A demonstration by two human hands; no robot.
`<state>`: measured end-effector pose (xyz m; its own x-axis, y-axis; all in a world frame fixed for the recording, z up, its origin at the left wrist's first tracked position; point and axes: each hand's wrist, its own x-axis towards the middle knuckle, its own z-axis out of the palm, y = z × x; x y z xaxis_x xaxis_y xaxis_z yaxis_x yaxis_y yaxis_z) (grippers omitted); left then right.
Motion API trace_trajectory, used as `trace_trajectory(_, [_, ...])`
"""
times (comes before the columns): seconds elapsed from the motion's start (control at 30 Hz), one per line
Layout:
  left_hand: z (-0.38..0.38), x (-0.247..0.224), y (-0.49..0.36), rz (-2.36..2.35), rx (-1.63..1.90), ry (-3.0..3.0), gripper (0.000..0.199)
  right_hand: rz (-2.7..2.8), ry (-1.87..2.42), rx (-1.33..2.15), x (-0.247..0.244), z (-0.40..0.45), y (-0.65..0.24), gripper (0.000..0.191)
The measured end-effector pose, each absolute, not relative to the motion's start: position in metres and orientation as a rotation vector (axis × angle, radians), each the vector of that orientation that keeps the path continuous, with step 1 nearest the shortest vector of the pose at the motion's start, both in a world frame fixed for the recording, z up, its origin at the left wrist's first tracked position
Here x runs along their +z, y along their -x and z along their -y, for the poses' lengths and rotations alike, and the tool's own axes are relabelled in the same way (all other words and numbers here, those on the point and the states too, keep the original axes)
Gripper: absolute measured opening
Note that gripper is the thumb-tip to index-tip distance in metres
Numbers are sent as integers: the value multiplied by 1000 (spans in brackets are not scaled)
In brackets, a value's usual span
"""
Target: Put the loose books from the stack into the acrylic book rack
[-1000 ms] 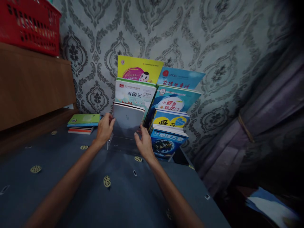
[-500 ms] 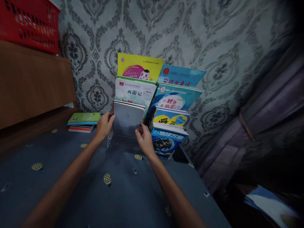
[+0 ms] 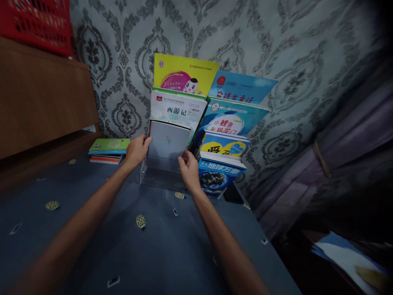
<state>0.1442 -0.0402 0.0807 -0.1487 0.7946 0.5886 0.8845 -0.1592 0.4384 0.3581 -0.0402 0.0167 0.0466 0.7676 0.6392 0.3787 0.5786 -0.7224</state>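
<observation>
A small grey notebook (image 3: 168,141) stands upright in the front tier of a clear stepped book stand (image 3: 162,177). My left hand (image 3: 136,150) is closed on its left edge, thumb towards the cover. Its right edge is between the thumb and fingers of my right hand (image 3: 189,167), whose fingertips are partly hidden. Behind the notebook rise a white book (image 3: 178,107) with Chinese characters and a yellow book (image 3: 186,71). To the right, blue books (image 3: 215,178) fill the neighbouring tiers, with a yellow-and-blue book (image 3: 222,148) among them.
A low pile of thin books (image 3: 109,145) lies left of the stand. A dark flat object (image 3: 233,194) rests by the table's right edge. The wooden cabinet (image 3: 46,98) at left carries a red basket (image 3: 39,24). Patterned wallpaper and a tied curtain (image 3: 334,151) are behind.
The view has shifted, so the stand and its books appear slightly higher and larger. Both hands remain at the notebook's sides, and the notebook has hardly moved within the stand.
</observation>
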Motion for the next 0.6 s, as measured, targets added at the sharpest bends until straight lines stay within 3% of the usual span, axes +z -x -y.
trace_trajectory(0.6, [49, 72, -145, 1891, -1279, 1963, 34, 1526, 981, 402, 15, 45, -356, 47])
